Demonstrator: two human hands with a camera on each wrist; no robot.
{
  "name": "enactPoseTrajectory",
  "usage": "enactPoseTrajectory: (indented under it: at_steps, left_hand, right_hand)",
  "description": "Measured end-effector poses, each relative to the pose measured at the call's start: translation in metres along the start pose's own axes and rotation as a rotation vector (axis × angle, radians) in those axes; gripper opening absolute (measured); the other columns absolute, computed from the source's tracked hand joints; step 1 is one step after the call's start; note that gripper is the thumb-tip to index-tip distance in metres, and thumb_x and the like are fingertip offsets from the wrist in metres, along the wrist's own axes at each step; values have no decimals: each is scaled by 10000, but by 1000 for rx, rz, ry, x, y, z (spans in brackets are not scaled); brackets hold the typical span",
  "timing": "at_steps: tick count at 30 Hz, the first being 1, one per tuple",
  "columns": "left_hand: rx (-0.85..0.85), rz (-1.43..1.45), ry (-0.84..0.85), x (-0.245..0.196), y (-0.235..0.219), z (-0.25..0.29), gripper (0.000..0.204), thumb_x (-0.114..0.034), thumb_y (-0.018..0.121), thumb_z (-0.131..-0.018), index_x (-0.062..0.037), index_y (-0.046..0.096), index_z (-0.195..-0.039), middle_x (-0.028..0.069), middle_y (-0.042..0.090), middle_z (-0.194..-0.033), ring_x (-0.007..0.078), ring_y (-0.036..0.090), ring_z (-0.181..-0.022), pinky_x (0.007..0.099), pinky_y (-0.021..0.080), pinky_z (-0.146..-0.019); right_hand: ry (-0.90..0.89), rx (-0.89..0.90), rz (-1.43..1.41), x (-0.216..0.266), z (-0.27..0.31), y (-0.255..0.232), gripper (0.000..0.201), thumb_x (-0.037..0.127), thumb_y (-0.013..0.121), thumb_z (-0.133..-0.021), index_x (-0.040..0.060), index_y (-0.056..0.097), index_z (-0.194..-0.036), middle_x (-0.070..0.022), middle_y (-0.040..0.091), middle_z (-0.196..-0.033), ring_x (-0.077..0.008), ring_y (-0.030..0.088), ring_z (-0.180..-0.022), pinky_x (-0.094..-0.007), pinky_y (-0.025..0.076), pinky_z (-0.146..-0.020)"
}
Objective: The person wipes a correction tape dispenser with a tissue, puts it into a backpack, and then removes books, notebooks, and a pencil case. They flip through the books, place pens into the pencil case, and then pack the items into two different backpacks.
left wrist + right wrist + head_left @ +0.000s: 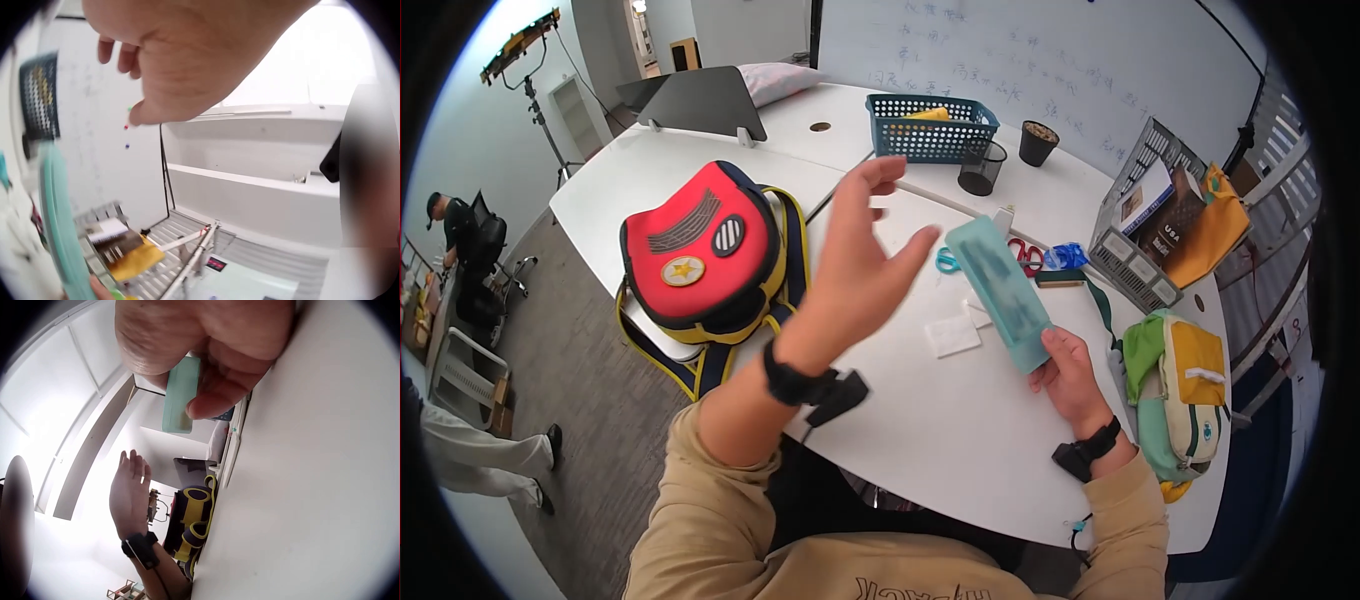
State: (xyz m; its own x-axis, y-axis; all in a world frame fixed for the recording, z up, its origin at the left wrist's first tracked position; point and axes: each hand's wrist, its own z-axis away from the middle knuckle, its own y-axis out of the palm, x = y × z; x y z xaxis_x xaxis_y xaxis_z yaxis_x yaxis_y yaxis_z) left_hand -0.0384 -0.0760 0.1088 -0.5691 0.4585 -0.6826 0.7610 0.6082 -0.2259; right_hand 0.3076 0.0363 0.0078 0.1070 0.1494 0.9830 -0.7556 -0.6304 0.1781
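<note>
A translucent teal pencil case (pixel 1000 290) is held up over the white table, with dark shapes showing through its lid. My right hand (pixel 1072 378) grips its near end, thumb on one side and fingers on the other. In the right wrist view the end of the pencil case (pixel 182 394) shows between thumb and fingers. My left hand (pixel 855 265) is raised in the air to the left of the case, thumb spread, holding nothing. From the left wrist, the left hand (pixel 181 62) appears above and apart from the case (pixel 59 219).
A red backpack (pixel 690 250) lies on the left, a green and yellow bag (pixel 1190 390) on the right. Behind are a teal basket (pixel 930 140), a mesh cup (pixel 980 170), a plant pot (pixel 1038 145) and a grey book crate (pixel 1135 270). Red scissors (pixel 1027 257) and white packets (pixel 953 336) lie near the case.
</note>
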Motion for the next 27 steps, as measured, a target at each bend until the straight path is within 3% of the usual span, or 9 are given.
enactPoseTrajectory:
  at_steps: [2, 6, 7, 8, 10, 13, 18, 22, 27]
  left_hand:
    - [89, -486, 138, -15, -59, 11, 703, -100, 942, -913, -39, 605, -1526, 176, 621, -1528, 390, 559, -1479, 502, 475, -1238]
    - [145, -1076, -117, -3, -155, 52, 857, -151, 1013, -795, -3, 608, -1535, 220, 585, -1586, 454, 535, -1490, 562, 458, -1242]
    - [225, -1132, -203, 5, -177, 58, 718, -187, 972, -860, -3, 667, -1483, 226, 632, -1543, 459, 563, -1473, 562, 469, -1213]
    - [204, -1024, -137, 25, -197, 63, 478, -201, 899, -950, -21, 737, -1363, 223, 754, -1354, 455, 703, -1290, 557, 558, -1084]
    - [135, -1092, -189, 27, -213, 58, 250, -217, 792, -1064, -48, 765, -1246, 209, 815, -1082, 441, 787, -1003, 525, 623, -873]
    - [-126, -1096, 52, 15, -220, 38, 182, -231, 728, -1126, -63, 763, -1186, 201, 800, -905, 437, 781, -813, 506, 619, -722]
    - [-120, -1030, 219, -1, -219, 7, 190, -251, 732, -1133, -72, 768, -1184, 184, 812, -909, 404, 791, -794, 484, 618, -702]
    - [-137, -1003, 281, -18, -212, -3, 181, -255, 740, -1126, -85, 773, -1180, 166, 824, -930, 394, 794, -796, 466, 616, -692]
    - [-76, -941, 272, -41, -206, 0, 158, -201, 748, -1117, -71, 782, -1200, 183, 824, -970, 406, 795, -835, 456, 618, -734]
  right_hand:
    - [34, -1, 26, -2, -2, -5, 370, 376, 645, -1216, 20, 742, -1181, -55, 758, -953, -139, 691, -709, -321, 570, -617]
    - [54, 23, 48, -1, -3, 0, 383, 385, 656, -1210, 13, 739, -1182, -53, 757, -950, -139, 694, -700, -318, 568, -611]
    - [56, 36, 63, 0, -2, 4, 383, 382, 653, -1211, 10, 738, -1186, -57, 757, -951, -142, 695, -700, -318, 568, -611]
    - [60, 50, 80, 3, 0, 8, 383, 379, 650, -1212, 7, 737, -1191, -61, 756, -952, -145, 697, -699, -317, 568, -611]
    - [75, 90, 109, 13, 1, 21, 386, 374, 642, -1215, -1, 735, -1205, -69, 756, -955, -153, 700, -701, -317, 569, -613]
    - [111, 179, 130, 37, 1, 50, 398, 369, 631, -1219, -16, 732, -1230, -78, 755, -960, -163, 703, -707, -314, 571, -621]
    - [183, 379, 111, 77, -16, 143, 431, 384, 637, -1216, -33, 748, -1226, -84, 752, -963, -171, 705, -720, -309, 565, -627]
    - [287, 377, 132, 80, -54, 222, 473, 419, 676, -1191, -42, 766, -1136, -76, 730, -883, -151, 683, -695, -304, 555, -610]
    - [43, 194, 447, 64, -114, 285, 512, 433, 701, -1172, -69, 770, -1097, -115, 777, -882, -168, 763, -701, -321, 623, -640]
